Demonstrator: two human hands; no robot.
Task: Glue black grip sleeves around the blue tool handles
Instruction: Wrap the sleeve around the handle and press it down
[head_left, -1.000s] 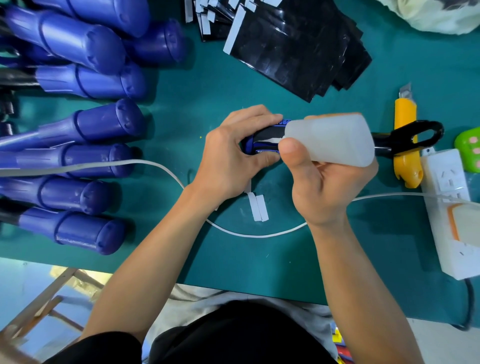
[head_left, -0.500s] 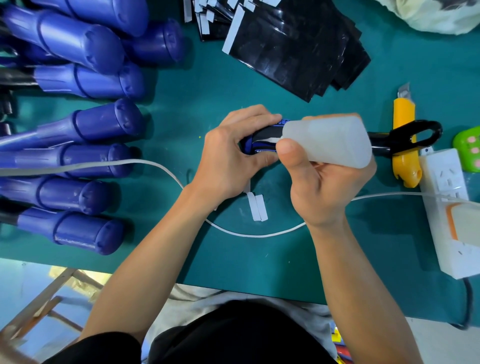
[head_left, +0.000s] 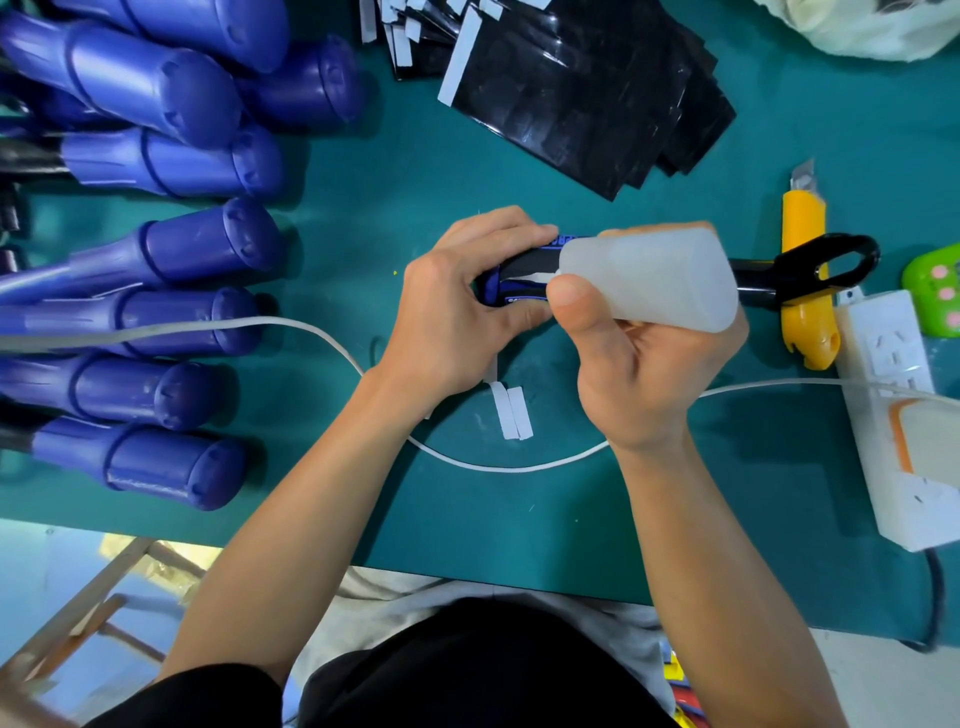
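My left hand (head_left: 457, 306) grips a blue tool handle (head_left: 493, 288) lying on the green mat, with a black grip sleeve (head_left: 524, 267) partly wrapped around it. My right hand (head_left: 639, 364) holds a translucent white glue bottle (head_left: 654, 275) tipped leftward, its nozzle at the sleeve's white strip. The tool's black metal end (head_left: 810, 265) sticks out to the right past the bottle. Most of the handle is hidden by both hands. A stack of black sleeves (head_left: 587, 98) with white strips lies at the top centre.
Several blue handles (head_left: 171, 260) are piled along the left. A yellow utility knife (head_left: 805, 280), a white power strip (head_left: 893, 405) and a green object (head_left: 935, 291) sit at right. A white cable (head_left: 291, 325) crosses the mat; two peeled white strips (head_left: 511, 413) lie below my hands.
The glue bottle and my right hand have shifted slightly leftward along the handle. My left hand keeps the same grip.
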